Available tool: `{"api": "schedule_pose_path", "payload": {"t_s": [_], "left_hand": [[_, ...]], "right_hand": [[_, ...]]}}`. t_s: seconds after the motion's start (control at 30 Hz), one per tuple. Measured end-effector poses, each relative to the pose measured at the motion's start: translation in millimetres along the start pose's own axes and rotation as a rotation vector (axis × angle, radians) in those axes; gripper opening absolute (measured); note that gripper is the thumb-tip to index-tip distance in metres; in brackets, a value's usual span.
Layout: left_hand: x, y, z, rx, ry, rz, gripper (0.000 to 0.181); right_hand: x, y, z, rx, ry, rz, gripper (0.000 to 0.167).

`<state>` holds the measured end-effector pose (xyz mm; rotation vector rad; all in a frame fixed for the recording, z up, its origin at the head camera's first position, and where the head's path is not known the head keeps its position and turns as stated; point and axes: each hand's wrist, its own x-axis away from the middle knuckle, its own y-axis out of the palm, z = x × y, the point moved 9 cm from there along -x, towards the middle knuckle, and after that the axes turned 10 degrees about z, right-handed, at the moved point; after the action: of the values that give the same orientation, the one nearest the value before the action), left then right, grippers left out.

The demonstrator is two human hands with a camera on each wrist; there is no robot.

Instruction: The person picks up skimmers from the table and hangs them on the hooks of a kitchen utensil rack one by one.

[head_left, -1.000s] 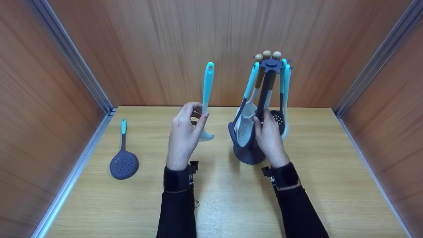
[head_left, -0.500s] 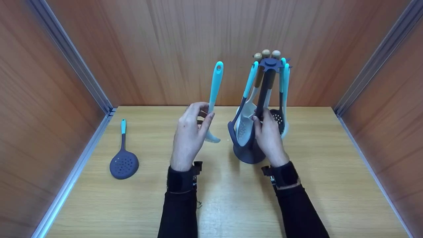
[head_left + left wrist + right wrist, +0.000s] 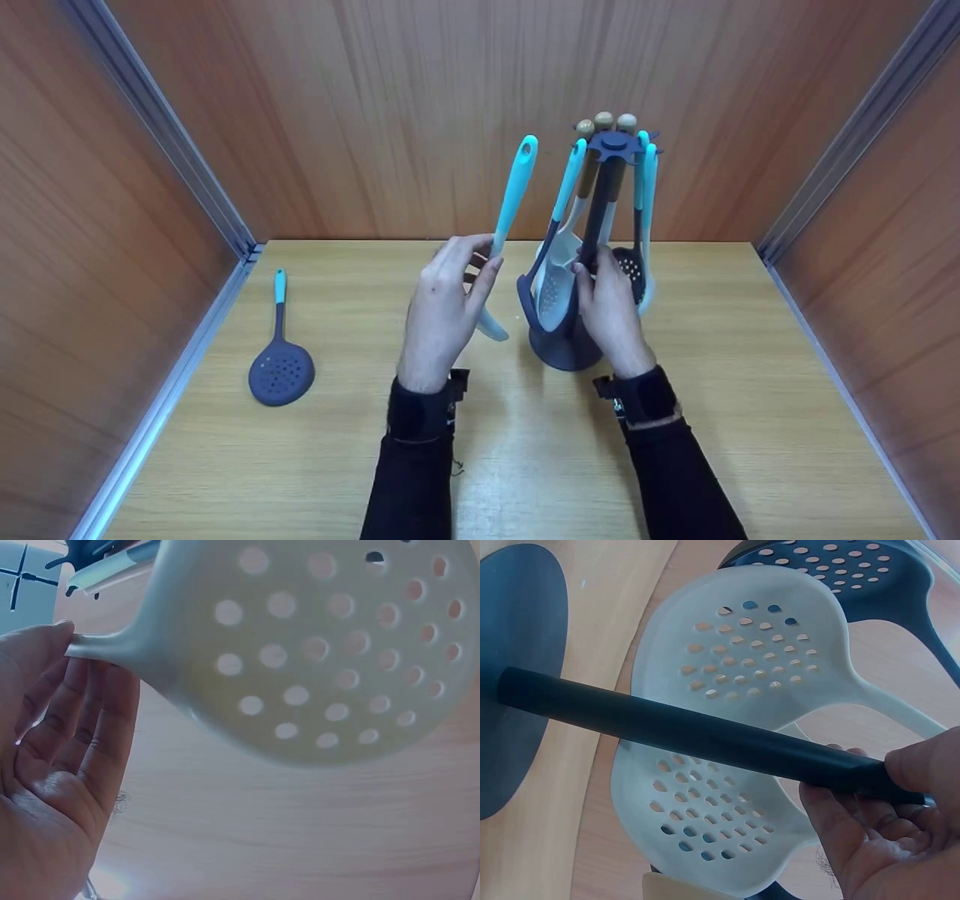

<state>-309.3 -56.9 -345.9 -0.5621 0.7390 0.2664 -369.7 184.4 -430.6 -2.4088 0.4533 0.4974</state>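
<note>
My left hand [image 3: 442,307] pinches the stem of a pale skimmer [image 3: 516,184], turquoise handle up and leaning right. Its round perforated head [image 3: 195,645] fills much of the left wrist view. To the right, my right hand [image 3: 613,315] grips the dark pole [image 3: 667,727] of a rotating-style utensil stand [image 3: 562,352], between the hanging tools. A dark utensil with a turquoise handle [image 3: 570,180] hangs on the side nearest the left hand. White skimmers [image 3: 832,675] with wooden handles hang behind the pole. The held skimmer is apart from the stand.
A dark skimmer [image 3: 282,386] with a turquoise handle lies on the wooden table [image 3: 187,465] at the left. More turquoise-handled tools, including a dark perforated one [image 3: 628,262], hang at the stand's right. Wooden panels [image 3: 375,112] enclose the back and sides.
My left hand has carried the pale skimmer rightward, closer to the stand, and its handle now leans more to the right. The right hand keeps its grip on the pole, nearly still.
</note>
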Motion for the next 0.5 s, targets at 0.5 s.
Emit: {"api": "schedule_pose_path", "payload": {"t_s": [0.5], "left_hand": [[7.1,13.3,25.1,0.052,0.105,0.032,0.033]], "right_hand": [[0.4,-0.7,-0.8,-0.001,-0.005,0.000,0.029]]}}
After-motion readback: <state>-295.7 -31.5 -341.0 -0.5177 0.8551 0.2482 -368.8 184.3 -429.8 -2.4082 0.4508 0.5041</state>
